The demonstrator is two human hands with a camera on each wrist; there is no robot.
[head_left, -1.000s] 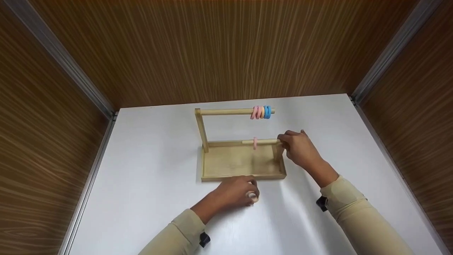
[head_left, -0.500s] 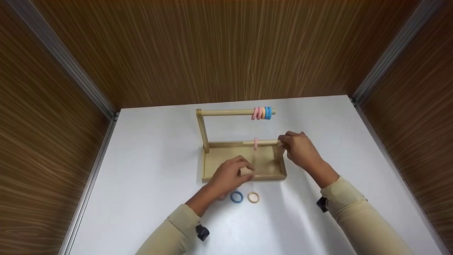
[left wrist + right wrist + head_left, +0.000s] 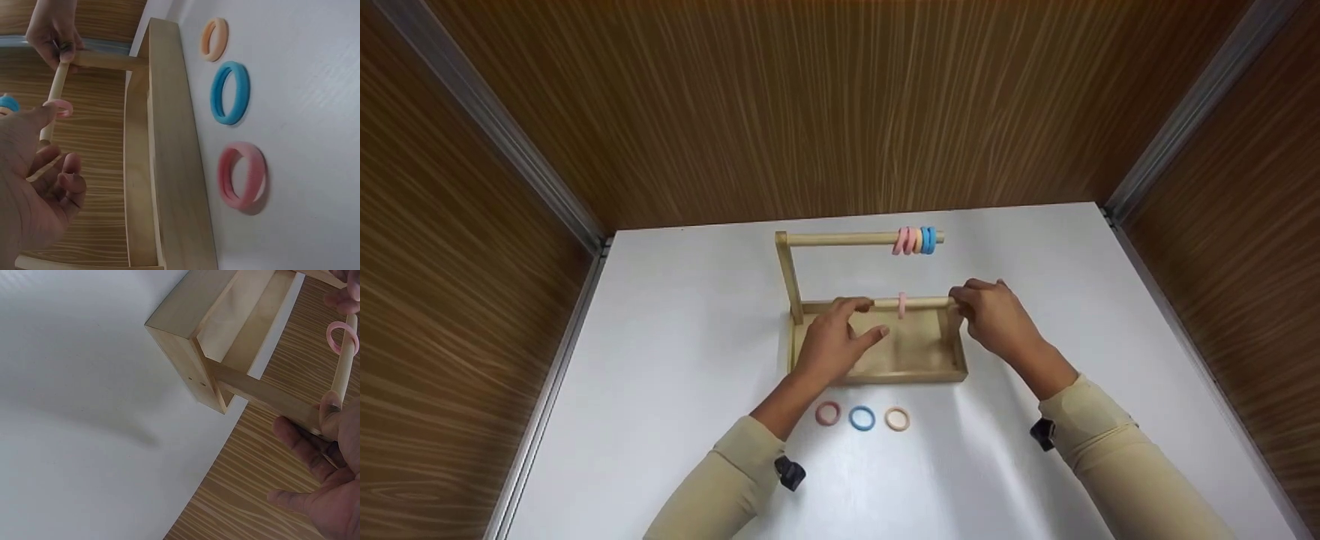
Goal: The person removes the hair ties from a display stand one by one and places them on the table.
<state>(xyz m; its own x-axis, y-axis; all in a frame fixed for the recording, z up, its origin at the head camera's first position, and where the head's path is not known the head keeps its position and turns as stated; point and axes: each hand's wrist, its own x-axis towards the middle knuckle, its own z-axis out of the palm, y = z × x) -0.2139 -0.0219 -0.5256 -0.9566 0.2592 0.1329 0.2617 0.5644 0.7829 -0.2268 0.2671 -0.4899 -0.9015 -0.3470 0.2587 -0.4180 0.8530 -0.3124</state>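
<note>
A wooden stand [image 3: 930,376] has a tray base and two horizontal rods. My right hand [image 3: 994,315] pinches the right end of the lower rod [image 3: 931,302], where it meets its post. One pink hair tie [image 3: 901,305] hangs around that rod. At the rod's free end is my left hand [image 3: 826,343], its index fingertip right by the tip and its thumb spread away, holding nothing. Ribbed hair ties lie in a row on the table before the stand: pink [image 3: 256,175], blue [image 3: 243,93] and beige [image 3: 223,39].
Several hair ties, pink, beige and blue [image 3: 928,240], are bunched near the free right end of the upper rod [image 3: 840,238]. A post [image 3: 790,277] holds that rod at the left. Wood-grain panels [image 3: 840,105] enclose the white table [image 3: 682,322].
My left hand has left the row of hair ties and moved up and away over the tray to the lower rod's free end, uncovering the row. My right hand stays put.
</note>
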